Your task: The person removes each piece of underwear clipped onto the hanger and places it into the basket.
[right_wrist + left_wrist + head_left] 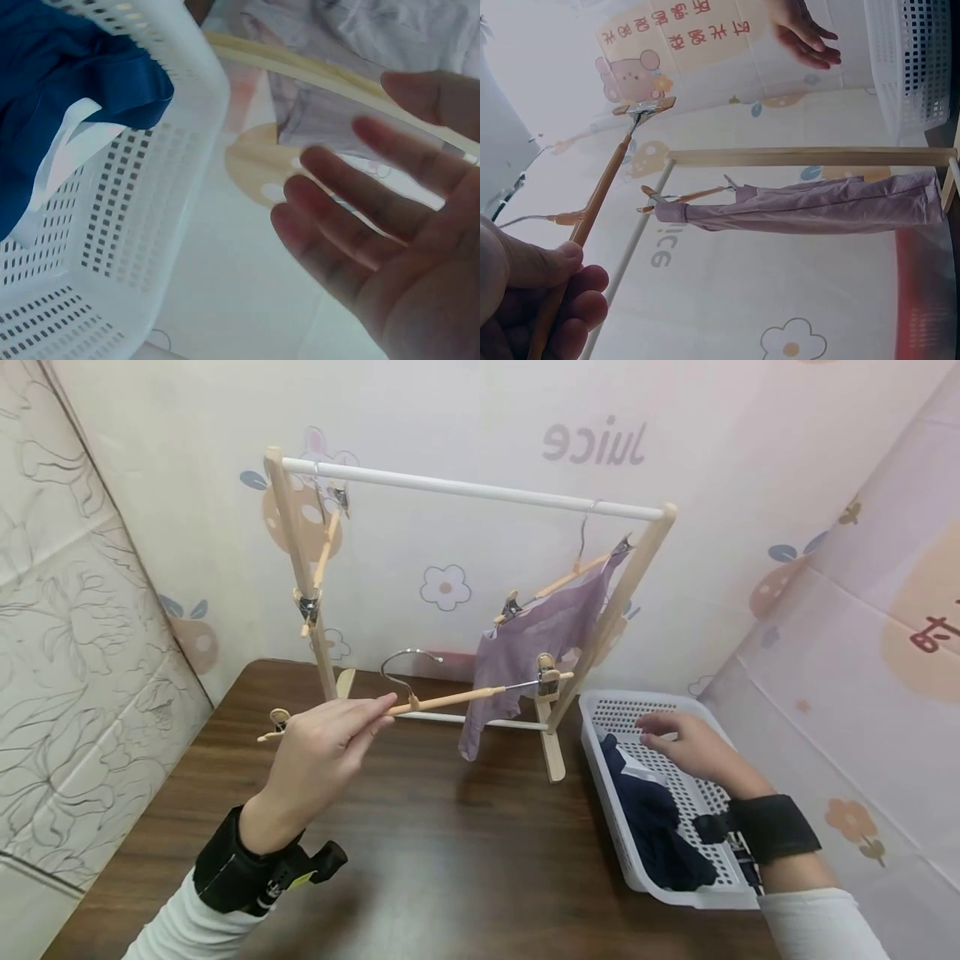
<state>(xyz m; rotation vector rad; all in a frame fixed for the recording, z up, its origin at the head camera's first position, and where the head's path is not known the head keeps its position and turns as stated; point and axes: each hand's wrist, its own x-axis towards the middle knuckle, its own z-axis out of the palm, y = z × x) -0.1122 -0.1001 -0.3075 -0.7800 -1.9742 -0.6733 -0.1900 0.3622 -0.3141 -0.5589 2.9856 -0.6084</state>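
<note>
My left hand point(330, 739) grips a wooden clip hanger point(442, 698) by its bar, held level above the table in front of the small drying rack point(465, 489); its fingers point(551, 300) curl round the bar point(600, 195). My right hand point(686, 743) hovers open over the white basket point(600, 777), fingers point(352, 225) spread and holding nothing. A dark blue garment point(652, 818) lies in the basket point(150, 195). A purple garment point(536, 639) hangs from a clip hanger on the rack's right side point(817, 206).
Another empty wooden clip hanger point(318, 568) hangs at the rack's left end. The rack stands at the back of a dark wooden table point(420, 860). Patterned walls close in behind and on both sides.
</note>
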